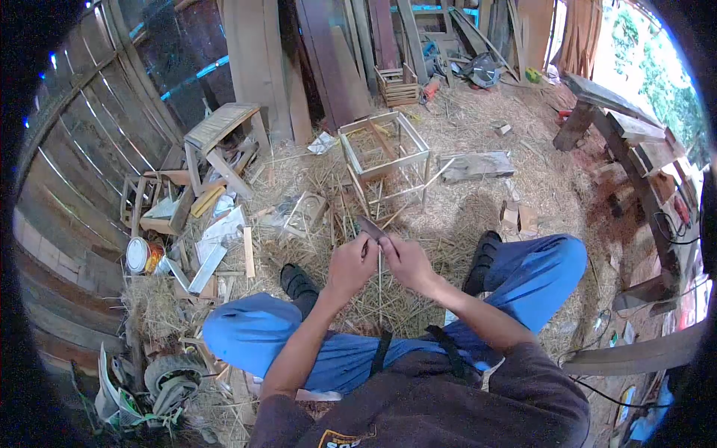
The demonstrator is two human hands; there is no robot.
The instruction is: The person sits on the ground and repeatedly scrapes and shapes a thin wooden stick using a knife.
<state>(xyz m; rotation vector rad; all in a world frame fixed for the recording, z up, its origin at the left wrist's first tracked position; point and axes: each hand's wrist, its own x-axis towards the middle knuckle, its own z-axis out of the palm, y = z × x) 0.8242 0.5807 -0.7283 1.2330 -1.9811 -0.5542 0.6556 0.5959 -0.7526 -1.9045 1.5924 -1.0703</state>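
Note:
My left hand [351, 267] and my right hand [407, 263] meet in front of me, both with fingers closed. A dark, flat knife blade [371, 227] juts up and to the left from between them, with its base at my right fingers; the handle is hidden. Below the hands hangs a thin pale wooden stick [380, 287], apparently pinched in my left fingers. Beyond the hands stands a small light wooden frame [396, 164] with slender legs.
Straw-like shavings cover the floor. At left are a wooden stool [222, 125], wood offcuts and a can [138, 255]. Boards [336, 67] lean at the back near a slatted crate [398, 86] and a circular saw [484, 71]. A plank [476, 166] lies ahead; a heavy bench [627, 142] stands right.

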